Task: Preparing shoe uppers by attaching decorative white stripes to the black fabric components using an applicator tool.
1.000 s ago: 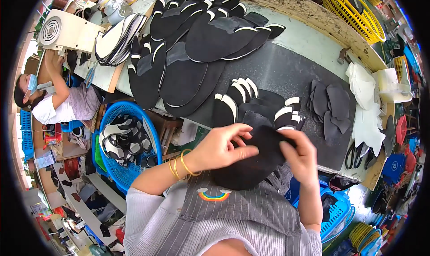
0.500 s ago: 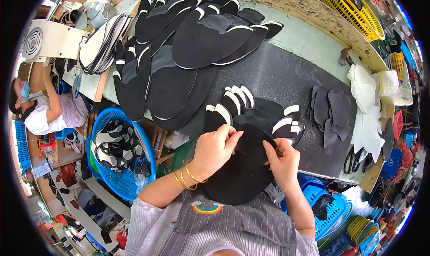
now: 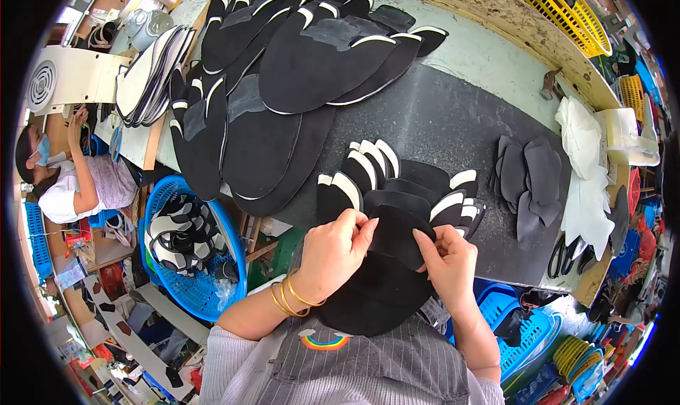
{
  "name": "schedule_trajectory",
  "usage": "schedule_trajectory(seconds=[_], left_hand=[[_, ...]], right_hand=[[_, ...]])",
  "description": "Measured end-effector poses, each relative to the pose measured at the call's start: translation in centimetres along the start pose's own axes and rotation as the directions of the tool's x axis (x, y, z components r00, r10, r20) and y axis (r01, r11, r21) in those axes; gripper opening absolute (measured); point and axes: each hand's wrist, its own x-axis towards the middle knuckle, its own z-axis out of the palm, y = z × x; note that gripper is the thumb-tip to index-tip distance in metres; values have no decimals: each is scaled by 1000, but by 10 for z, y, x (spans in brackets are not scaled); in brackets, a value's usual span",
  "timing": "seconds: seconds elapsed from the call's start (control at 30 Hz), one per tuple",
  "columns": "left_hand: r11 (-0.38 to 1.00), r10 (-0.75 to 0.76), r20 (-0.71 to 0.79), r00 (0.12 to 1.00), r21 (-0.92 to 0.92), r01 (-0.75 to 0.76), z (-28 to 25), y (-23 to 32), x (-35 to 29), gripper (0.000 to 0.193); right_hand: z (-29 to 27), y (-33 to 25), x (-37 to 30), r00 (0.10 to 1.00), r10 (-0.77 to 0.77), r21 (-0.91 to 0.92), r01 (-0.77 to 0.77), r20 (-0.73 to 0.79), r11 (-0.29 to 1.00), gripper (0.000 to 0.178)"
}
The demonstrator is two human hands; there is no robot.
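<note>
**Black patch (image 3: 398,239) pinched at its sides**

The patch sits over the upper end of the larger black panel (image 3: 379,299) in front of you. It looks light, soft and bendy, so hold it by its edges. Your left hand (image 3: 333,252) and right hand (image 3: 451,263) each grip a side; beyond fan white-tipped pieces (image 3: 360,170). Unlike 1 second ago, both pinch rather than curl loosely.

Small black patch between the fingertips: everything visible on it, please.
The small black patch, with a curved far edge, looks like thin, matt fabric or foam. The bare left hand and right hand grip it at its sides. Its near end overlaps a larger, rounded black sheet; whether they are joined is unclear.
</note>
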Motion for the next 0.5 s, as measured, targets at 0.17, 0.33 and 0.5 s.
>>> schedule_trajectory(seconds=[0.17,0.33,0.5], left_hand=[[854,295,-132,946,480,-199,6,13,7,23],[752,580,196,791,245,-612,2,2,-3,47],[778,510,320,798,223,-587,-2,9,-5,67]], right_hand=[[5,14,-1,978,-193,-175,177,-83,969,16],[9,12,-4,907,-403,-346,341,-123,874,17],[8,15,-7,878,-462,-337,401,-123,852,17]])
